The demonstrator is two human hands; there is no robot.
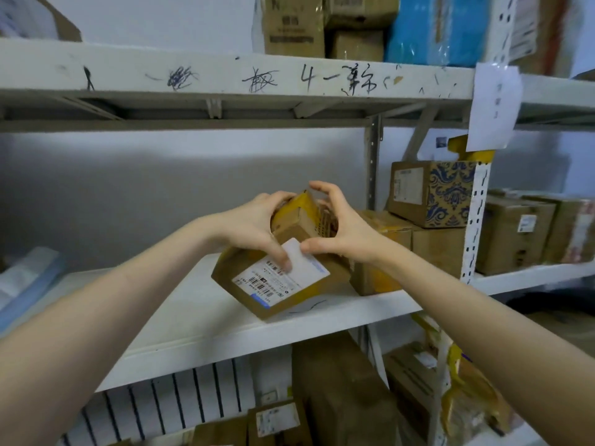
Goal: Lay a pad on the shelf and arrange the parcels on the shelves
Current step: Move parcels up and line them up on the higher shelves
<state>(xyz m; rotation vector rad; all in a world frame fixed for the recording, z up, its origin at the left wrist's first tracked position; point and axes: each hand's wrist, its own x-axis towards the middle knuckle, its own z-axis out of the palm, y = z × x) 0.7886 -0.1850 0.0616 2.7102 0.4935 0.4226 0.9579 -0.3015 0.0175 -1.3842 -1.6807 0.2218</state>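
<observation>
Two stacked parcels are held between both hands above the front part of the middle shelf (193,317), whose surface is white; whether that is a pad or the bare board cannot be told. The larger labelled parcel (335,276) is tilted, with one corner lowered towards the shelf's front edge, and contact with the shelf cannot be confirmed. A white shipping label (283,278) with barcodes is turned up towards the camera. A smaller box (299,220) bound with yellow tape is seen on top of it. The left hand (254,226) is curled round the smaller box from the left, and its thumb is pressed down onto the label. The right hand (341,226) is arched over the smaller box from the right, fingers bent above it, and the thumb tip is set against the label's upper edge. Just to the right on the same shelf, a yellow-taped carton (376,278) and a plain carton (438,249) are stood side by side, and a blue-patterned box (431,191) is stacked on them. The upper shelf (193,75) is marked with black scribbles, and brown cartons (293,27) and a blue package (441,30) are stored on it. More cartons (341,391) are seen below.
</observation>
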